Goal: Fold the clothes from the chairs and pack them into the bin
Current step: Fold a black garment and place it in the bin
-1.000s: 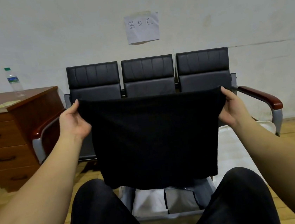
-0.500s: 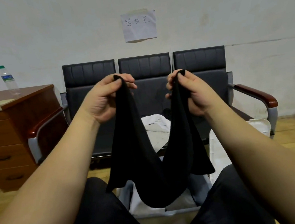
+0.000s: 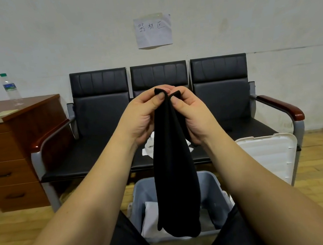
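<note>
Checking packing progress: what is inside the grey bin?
White folded clothes lie inside the grey bin. The hanging black garment covers the bin's middle, hiding anything there.

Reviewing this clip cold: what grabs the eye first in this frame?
Dead centre, the left hand and right hand meet, pinching the top corners of a black garment that hangs folded in half over the open grey bin. Behind it stands a row of three black chairs, with a white cloth left on the middle seat.
</note>
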`<state>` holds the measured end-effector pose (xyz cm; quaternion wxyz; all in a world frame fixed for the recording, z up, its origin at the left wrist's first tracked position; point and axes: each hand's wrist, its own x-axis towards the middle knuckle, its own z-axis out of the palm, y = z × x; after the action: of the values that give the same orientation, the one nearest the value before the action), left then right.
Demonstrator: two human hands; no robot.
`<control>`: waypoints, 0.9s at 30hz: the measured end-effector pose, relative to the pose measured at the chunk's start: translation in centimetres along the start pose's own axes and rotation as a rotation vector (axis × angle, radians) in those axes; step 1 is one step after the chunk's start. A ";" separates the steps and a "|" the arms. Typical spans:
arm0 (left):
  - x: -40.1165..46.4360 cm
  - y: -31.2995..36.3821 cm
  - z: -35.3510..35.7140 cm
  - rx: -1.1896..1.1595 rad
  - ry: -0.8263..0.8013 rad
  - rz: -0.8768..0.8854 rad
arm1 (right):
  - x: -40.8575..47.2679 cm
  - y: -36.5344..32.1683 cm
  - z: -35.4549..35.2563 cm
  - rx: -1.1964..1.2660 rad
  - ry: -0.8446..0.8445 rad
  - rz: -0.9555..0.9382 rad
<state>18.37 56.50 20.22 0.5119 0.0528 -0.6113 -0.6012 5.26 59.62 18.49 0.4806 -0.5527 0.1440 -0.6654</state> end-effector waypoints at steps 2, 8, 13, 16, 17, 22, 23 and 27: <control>-0.1 -0.2 0.0 -0.024 0.018 0.002 | 0.0 0.1 0.2 0.025 0.014 -0.001; -0.1 -0.4 -0.4 -0.022 0.037 -0.080 | 0.1 0.1 -0.3 0.020 -0.008 0.065; -0.4 0.5 -0.8 0.126 0.008 -0.288 | 0.3 -1.2 -0.8 -0.100 -0.114 0.159; -0.8 1.0 -1.3 0.156 -0.080 -0.380 | 0.2 -2.0 -0.9 -0.236 -0.166 0.131; -0.9 1.1 -1.6 0.143 -0.095 -0.411 | 0.2 -2.1 -0.9 -0.301 -0.174 0.115; -1.1 1.6 -2.6 0.090 -0.165 -0.532 | 0.0 -3.1 -0.4 -0.514 -0.255 0.068; -1.2 1.7 -2.7 0.066 -0.172 -0.553 | -0.1 -3.3 -0.2 -0.558 -0.277 0.064; -1.5 2.2 -3.2 0.049 -0.188 -0.604 | -0.3 -3.0 0.1 -0.655 -0.317 0.029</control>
<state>22.51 55.93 20.31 0.2503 0.1885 -0.6269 -0.7133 3.85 61.37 20.50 0.3036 -0.7716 0.2812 -0.4831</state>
